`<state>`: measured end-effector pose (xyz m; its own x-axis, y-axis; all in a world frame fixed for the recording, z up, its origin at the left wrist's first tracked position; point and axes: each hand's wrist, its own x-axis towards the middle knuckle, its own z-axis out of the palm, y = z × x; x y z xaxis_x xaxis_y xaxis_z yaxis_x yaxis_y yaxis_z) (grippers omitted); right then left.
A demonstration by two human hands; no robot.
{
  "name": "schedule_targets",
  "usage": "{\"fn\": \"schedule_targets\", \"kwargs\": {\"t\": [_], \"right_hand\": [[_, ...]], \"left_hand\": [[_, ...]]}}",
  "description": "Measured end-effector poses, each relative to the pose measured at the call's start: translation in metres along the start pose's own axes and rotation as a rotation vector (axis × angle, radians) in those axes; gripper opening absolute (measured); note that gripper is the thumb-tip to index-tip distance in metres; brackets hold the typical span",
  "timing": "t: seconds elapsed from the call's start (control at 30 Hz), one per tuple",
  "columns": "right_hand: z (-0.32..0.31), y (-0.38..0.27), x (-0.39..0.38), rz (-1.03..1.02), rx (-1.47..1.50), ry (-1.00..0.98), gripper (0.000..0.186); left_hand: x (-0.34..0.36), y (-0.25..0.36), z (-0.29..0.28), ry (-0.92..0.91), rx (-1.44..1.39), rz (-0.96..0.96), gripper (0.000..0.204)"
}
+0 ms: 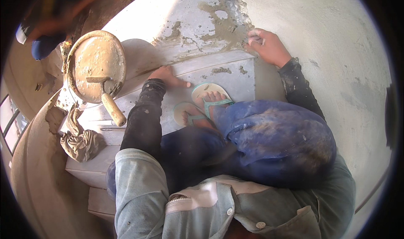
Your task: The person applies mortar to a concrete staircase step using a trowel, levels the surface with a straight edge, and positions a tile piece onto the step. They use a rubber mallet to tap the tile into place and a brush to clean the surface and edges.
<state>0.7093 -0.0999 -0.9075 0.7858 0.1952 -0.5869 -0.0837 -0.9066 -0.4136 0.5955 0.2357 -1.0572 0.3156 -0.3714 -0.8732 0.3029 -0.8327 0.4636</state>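
Note:
My left hand [167, 77] rests on the grey stone step [235, 77], its thumb stretched out to the right and nothing visible in its grip. Over by the pale wall [320, 28], my right hand [271, 47] has its fingers curled and pressed together at the edge of the wet mortar [225, 26]. Whatever those fingers hold, if anything, is too small to make out. Left of my left hand stands a round bucket [82, 58] filled with wet mortar. A trowel [109, 102] lies across its rim, with the wooden handle pointing toward me.
A crumpled, muddy rag [82, 144] lies on the step below the bucket, beside a thin dark rod [112, 129]. My feet in sandals [210, 89] are on the step. A curved wall [38, 163] borders the stairs at left. Another person [52, 26] is blurred at upper left.

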Motion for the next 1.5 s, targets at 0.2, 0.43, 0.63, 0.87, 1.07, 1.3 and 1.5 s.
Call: {"fn": "schedule_targets", "kwargs": {"t": [0.2,0.43,0.63,0.87,1.07,1.3,1.5], "right_hand": [[-0.071,-0.077,-0.066,-0.237,0.124,0.163,0.031],[-0.152,-0.101,-0.175,-0.418,-0.017,0.351,0.035],[-0.183,-0.120,-0.291,-0.469,0.009,0.710,0.035],[-0.138,-0.096,-0.286,-0.278,-0.084,0.674,0.040],[-0.145,-0.083,-0.272,-0.088,-0.131,0.601,0.045],[-0.142,-0.072,-0.256,-0.180,-0.089,0.599,0.046],[-0.153,-0.073,-0.264,-0.194,-0.029,0.583,0.049]], "left_hand": [[0.006,-0.003,-0.004,-0.028,-0.022,0.026,0.132],[-0.020,0.022,0.007,0.131,0.286,-0.101,0.095],[-0.094,0.045,-0.015,0.138,0.512,-0.074,0.081],[-0.287,0.067,-0.073,0.614,0.301,0.224,0.059],[-0.409,0.042,-0.055,0.960,-0.004,0.205,0.063],[-0.398,-0.072,0.070,1.151,-0.537,0.072,0.056],[-0.303,-0.143,0.198,1.100,-0.782,-0.377,0.045]]}}
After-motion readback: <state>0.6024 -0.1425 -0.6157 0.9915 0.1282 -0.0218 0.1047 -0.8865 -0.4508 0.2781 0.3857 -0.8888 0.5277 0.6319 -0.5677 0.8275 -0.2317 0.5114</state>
